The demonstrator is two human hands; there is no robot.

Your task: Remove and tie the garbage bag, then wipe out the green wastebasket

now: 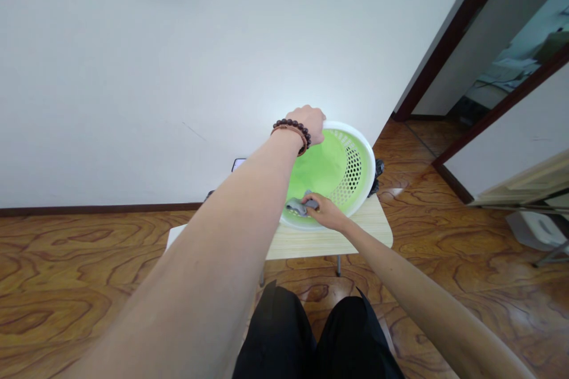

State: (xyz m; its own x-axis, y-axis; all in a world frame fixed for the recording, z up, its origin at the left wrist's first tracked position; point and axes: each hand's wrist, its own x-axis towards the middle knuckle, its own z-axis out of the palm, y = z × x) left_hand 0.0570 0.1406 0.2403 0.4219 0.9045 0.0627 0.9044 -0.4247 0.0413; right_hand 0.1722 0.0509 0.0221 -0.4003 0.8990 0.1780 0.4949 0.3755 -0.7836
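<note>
A green and white basket [362,174] with a perforated side stands on a small light wood-grain table [311,244]. My left hand [310,121] is closed at the basket's far rim, with a beaded bracelet [296,128] on the wrist; its fingertips are hidden, and what they grip cannot be made out. Over the near part of the basket, my right hand [323,211] pinches a gray cloth [297,207] between thumb and fingers.
A phone [238,163] lies behind my left forearm. Something black, like a plastic bag [377,176], is at the basket's right. A white wall [133,71] rises behind the table. On the floor at right is a white bin [536,230].
</note>
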